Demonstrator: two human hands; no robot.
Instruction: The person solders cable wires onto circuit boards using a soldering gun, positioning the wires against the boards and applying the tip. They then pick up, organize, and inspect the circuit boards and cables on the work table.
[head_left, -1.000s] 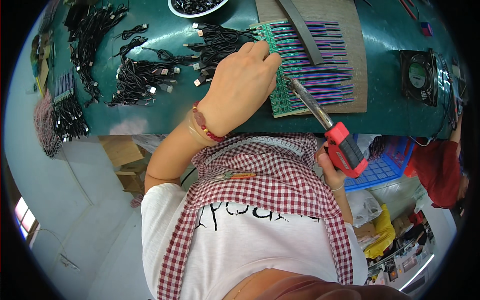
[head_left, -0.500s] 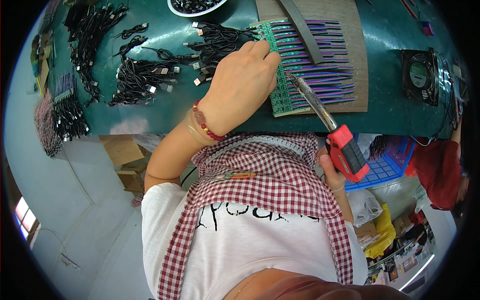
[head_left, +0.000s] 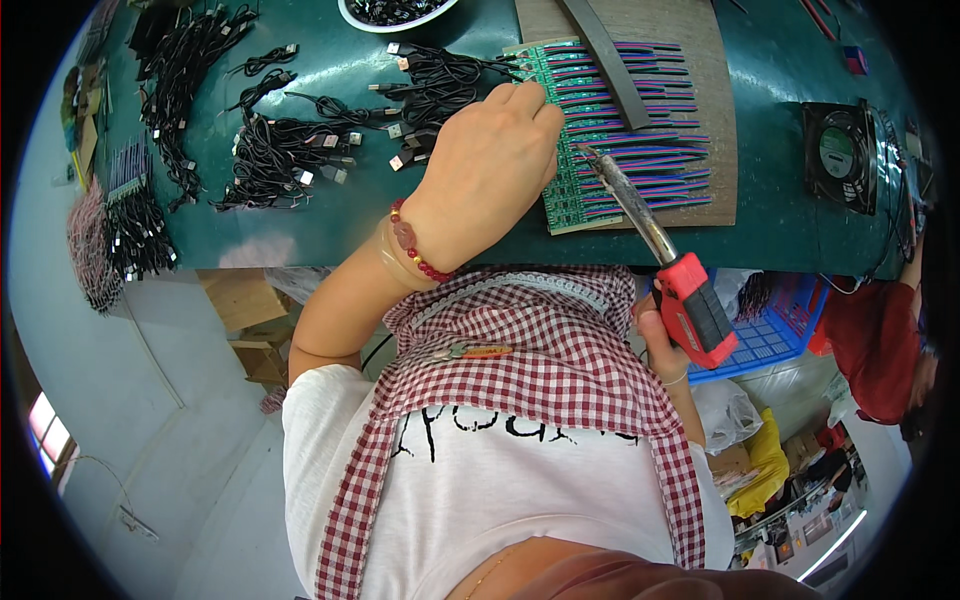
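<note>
My left hand is closed over the left edge of a green circuit board panel. Its fingertips are hidden under the hand, so what they pinch cannot be made out. My right hand grips the red and black handle of a soldering iron. The iron's tip rests at or just above the panel, a little right of my left hand. Rows of blue, pink and black wires run rightward from the panel. Black USB cables lie at the panel's upper left, some reaching its edge.
A dark flat bar lies across the wires on a brown board. More cable bundles spread leftward on the green table. A white bowl of small black parts, a black fan and a blue basket stand around.
My left hand has shifted very slightly to the right. The soldering iron's tip has edged slightly right along the panel; its handle has hardly moved.
</note>
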